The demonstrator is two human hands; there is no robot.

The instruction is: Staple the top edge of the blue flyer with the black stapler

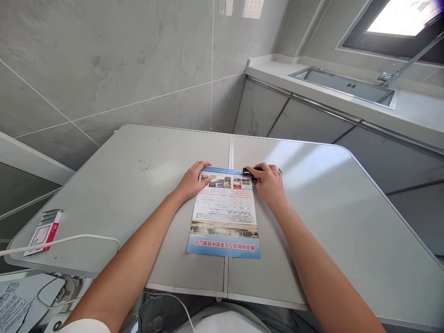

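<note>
A printed flyer (pixel 225 210) with blue ends and small photos lies on the table, its large red lettering upside down from where I look. My left hand (pixel 194 179) grips the flyer's far left corner, thumb on top and fingers along the edge. At the far right corner, my right hand (pixel 268 182) is wrapped around a black stapler (pixel 248 172). The stapler's front end is over the flyer's corner; whether the paper sits between its jaws cannot be made out, and my fingers cover most of its body.
The white folding table (pixel 166 148) has a seam down its middle. A red and white box (pixel 43 233) lies at its left edge, crossed by a white cable (pixel 83 237). Printed papers (pixel 24 300) are below left. A counter with a sink (pixel 343 85) stands back right.
</note>
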